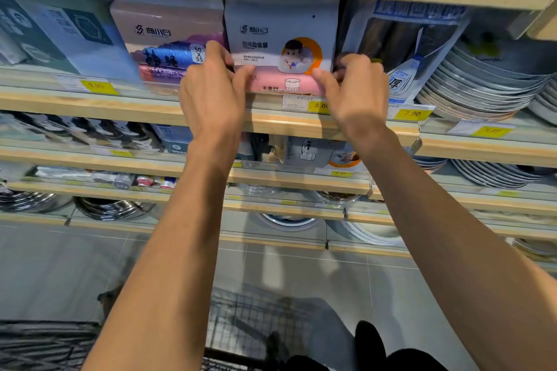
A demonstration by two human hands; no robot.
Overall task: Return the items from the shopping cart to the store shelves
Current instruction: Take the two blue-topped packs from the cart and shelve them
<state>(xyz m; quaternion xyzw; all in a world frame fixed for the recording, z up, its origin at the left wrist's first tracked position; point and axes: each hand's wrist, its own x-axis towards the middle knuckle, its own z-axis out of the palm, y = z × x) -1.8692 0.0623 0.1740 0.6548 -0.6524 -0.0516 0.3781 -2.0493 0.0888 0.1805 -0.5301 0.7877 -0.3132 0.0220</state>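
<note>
both my hands on a pack of bin bags at the shelf.
left hand [211, 90] & right hand [355, 90] pinch the lower corners of the white/pink bag pack [281, 48], upright on the wooden shelf [90, 104] btwn a purple pack [168, 45] & stacked foil trays [482, 81]. wire cart [250, 319] below.

A white-and-pink pack of bin bags [281, 48] stands upright on the wooden shelf [150, 111], wedged between neighbouring packs, facing outward
</note>
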